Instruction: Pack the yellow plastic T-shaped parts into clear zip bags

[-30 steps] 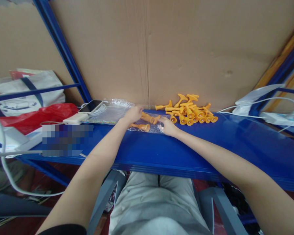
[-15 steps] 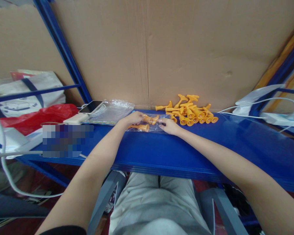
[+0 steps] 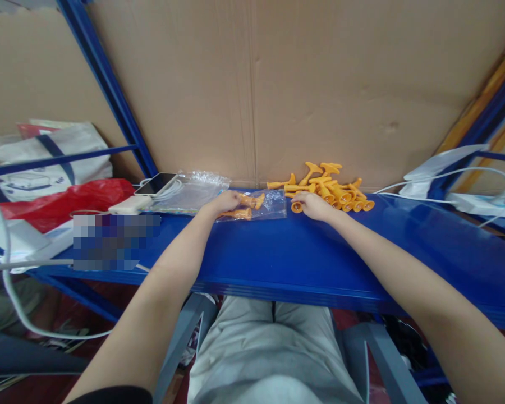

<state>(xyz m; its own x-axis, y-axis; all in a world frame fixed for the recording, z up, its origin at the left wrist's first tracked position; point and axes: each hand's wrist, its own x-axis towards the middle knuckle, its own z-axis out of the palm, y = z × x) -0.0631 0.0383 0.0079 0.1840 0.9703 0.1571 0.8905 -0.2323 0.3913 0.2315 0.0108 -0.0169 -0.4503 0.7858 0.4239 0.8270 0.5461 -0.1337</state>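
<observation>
Both bare arms reach forward over the glossy blue metal surface (image 3: 278, 252) toward the brown cardboard backing (image 3: 320, 84). Left hand (image 3: 225, 202) rests on the left end of a small clear plastic bag (image 3: 269, 205), fingers curled in a pinching grip on the bag's edge; two orange plastic trumpet-shaped pieces (image 3: 246, 206) lie inside it just beside the fingers. The bag lies flat on the surface, at its far edge, between the two hands. Right hand (image 3: 315, 205) is apart from the bag, at the near left edge of a loose pile of orange trumpet-shaped plastic pieces (image 3: 332, 188); its fingers are bent down over one piece with a round flared mouth (image 3: 297, 207), touching it, but whether the grip is pressed together on it cannot be told. The pile sits against the cardboard, right of the bag. Left of the bag: a stack of clear plastic bags (image 3: 193, 191), a dark phone (image 3: 155, 182) with a white cable, and a white power bank (image 3: 128, 205). Further left, a red plastic bag (image 3: 67, 196) and a white tote bag (image 3: 46, 163) behind a blue frame rail. At far right, a white power strip (image 3: 483, 205) with white cords. Grey trousers (image 3: 269, 353) show below the surface edge.
</observation>
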